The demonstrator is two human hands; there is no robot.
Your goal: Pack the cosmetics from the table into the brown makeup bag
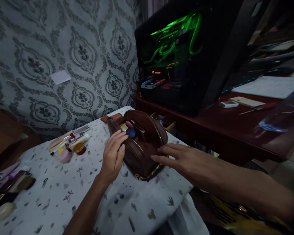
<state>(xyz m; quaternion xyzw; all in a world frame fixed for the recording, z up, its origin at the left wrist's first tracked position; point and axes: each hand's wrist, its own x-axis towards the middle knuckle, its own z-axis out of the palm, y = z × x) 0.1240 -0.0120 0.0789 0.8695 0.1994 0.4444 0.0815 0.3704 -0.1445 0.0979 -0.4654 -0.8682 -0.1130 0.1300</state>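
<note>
A brown leather toiletry bag [143, 166] with a gold zipper stands unzipped on the table, its mouth facing up. Inside it lie a dark blue round item [131, 133] and a gold-coloured round one [123, 127], partly hidden. My left hand [114, 153] rests against the bag's left rim, fingers stretched over the edge near the blue item. On the opposite side, my right hand [172, 155] has its fingers extended and apart at the right zipper edge. Neither hand is wrapped around anything.
Cosmetics lie left of the bag, among them a pink jar [65, 156] and an amber jar [79, 148]. More items [12, 189] sit at the far left. Behind stands a computer case [176, 65] on a dark red desk [210, 130], with a half-open drawer [170, 125] beside the bag.
</note>
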